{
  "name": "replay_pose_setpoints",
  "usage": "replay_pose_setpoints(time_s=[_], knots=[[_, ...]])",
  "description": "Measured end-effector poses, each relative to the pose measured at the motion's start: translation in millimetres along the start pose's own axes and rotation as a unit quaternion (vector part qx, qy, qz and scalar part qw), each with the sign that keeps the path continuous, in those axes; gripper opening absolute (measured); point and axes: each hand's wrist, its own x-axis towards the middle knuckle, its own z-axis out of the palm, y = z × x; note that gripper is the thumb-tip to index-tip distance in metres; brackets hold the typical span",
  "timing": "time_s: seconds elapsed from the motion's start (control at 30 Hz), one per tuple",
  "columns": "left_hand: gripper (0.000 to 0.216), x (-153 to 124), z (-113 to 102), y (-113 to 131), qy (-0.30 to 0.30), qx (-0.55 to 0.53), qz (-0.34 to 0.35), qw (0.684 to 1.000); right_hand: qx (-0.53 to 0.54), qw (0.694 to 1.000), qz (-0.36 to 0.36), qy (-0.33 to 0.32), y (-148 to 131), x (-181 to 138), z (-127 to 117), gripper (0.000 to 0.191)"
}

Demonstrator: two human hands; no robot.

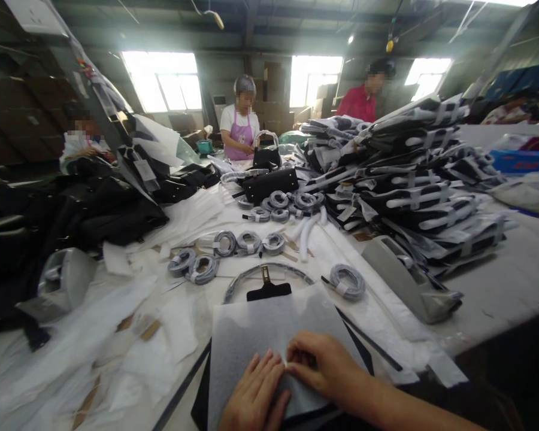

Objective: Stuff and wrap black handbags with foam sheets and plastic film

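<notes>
A black handbag (269,292) lies flat in front of me, its flap and gold clasp showing at the top. Its handle (239,276), wrapped in clear plastic, arches above. A thin white sheet (260,323) covers most of the bag's front, with black edges sticking out at both sides. My left hand (256,392) rests flat on this sheet, fingers stretched out. Beside its fingertips, my right hand (326,362) pinches thumb and forefinger together at the sheet's surface. A small pale bit shows at the pinch, too small to name.
Coiled wrapped straps (347,282) lie beyond the bag. Grey tape dispensers stand at right (397,281) and left (74,278). Packed black bags (413,173) are piled high on the right. Loose white wrapping (103,335) spreads leftward. Across the table a co-worker (240,123) handles a bag.
</notes>
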Motion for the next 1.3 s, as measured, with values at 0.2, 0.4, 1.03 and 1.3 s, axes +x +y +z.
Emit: replay_pose_setpoints(time_s=[0.2, 0.4, 1.03, 1.3], knots=[[0.034, 0, -2, 3, -0.01, 0.001, -0.004, 1.0, 0.027, 0.998, 0.048, 0.004, 4, 6, 2, 0.01], [0.03, 5, -6, 4, -0.014, 0.027, 0.007, 1.0, 0.036, 0.997, 0.066, -0.023, 3, 13, 0, 0.012], [0.033, -1, -5, 2, -0.035, 0.033, 0.023, 0.999, 0.028, 0.999, 0.019, 0.014, 5, 6, 4, 0.005], [0.031, -2, -3, 2, -0.02, 0.018, 0.017, 0.999, 0.011, 1.0, -0.007, 0.025, 9, 6, 6, 0.003]])
